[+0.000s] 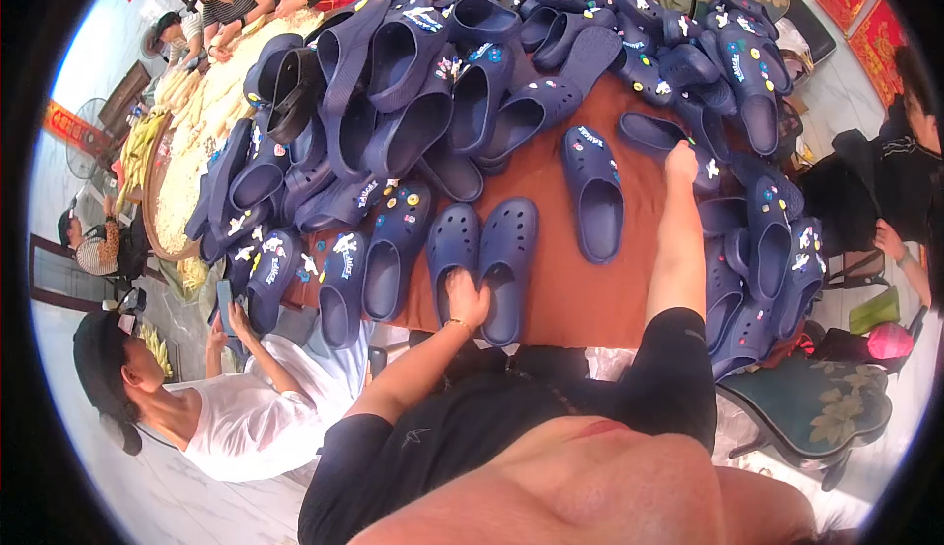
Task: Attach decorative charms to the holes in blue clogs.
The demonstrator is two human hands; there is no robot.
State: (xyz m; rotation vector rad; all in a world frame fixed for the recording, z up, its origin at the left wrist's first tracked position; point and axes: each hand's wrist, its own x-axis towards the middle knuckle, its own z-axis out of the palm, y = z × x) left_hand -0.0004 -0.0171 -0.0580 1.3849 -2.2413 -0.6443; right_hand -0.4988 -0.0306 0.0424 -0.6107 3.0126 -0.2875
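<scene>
Two plain navy clogs with holes and no charms lie side by side near the table's front edge. My left hand (466, 301) is closed on the left clog (453, 235), its fingers in the opening; the right clog (509, 240) lies beside my thumb. At the end of my outstretched right arm, my right hand (681, 164) is closed on a charm-decorated navy clog (650, 132), gripping it around the middle. A single decorated clog (597, 206) lies between my arms, touched by neither hand. Part of the right-hand clog is hidden by my fingers.
A large heap of navy clogs (413, 93) fills the far and left sides of the brown-covered table (560, 299). More clogs (767, 240) lie at the right. A person in white (246, 407) holds a phone at my left. A chair (816, 407) stands right.
</scene>
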